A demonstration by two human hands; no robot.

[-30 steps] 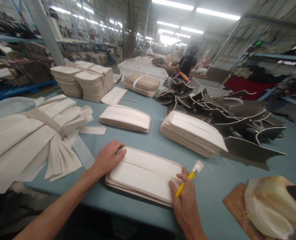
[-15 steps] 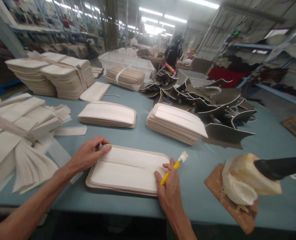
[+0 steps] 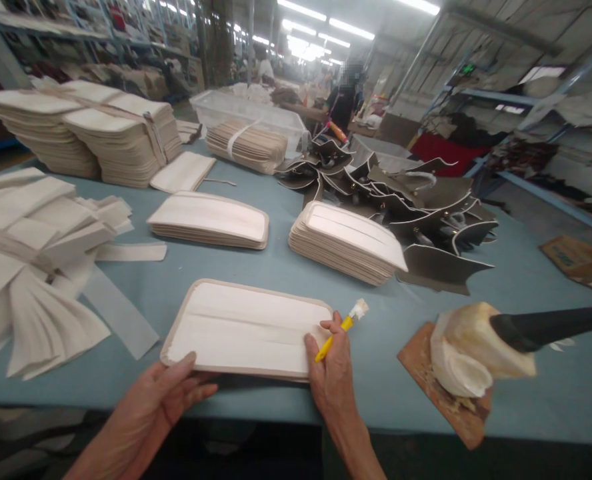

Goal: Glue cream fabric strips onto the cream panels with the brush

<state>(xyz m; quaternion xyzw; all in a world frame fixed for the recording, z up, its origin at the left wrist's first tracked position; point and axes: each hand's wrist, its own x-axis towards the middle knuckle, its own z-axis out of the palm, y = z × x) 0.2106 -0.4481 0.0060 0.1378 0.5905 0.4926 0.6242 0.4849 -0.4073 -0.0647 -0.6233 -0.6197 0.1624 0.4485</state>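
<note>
A white panel with a beige border [image 3: 246, 327] lies at the table's near edge, with at least one more panel edge under it. My left hand [image 3: 163, 393] grips its near left corner, thumb on top and fingers below. At the right end, my right hand [image 3: 333, 367] has its thumb on the panel, and a yellow brush [image 3: 333, 340] is held between its fingers, whitish bristles pointing up and away. Right of it, a glue-crusted container [image 3: 463, 353] with a black handle-like piece rests on a brown board [image 3: 416, 350].
Behind the panel stand two short panel stacks [image 3: 209, 220] [image 3: 346, 243]. Dark curved pieces [image 3: 426, 213] lie at the back right. White strips [image 3: 41, 240] and tall bundled stacks [image 3: 121, 140] fill the left. A clear bin [image 3: 281, 123] is farther back, and a person [image 3: 343, 103] is beyond.
My left hand has moved from the panel's far left corner down to its near left corner. My right hand stays at the right end, still with the brush. The view has shifted slightly.
</note>
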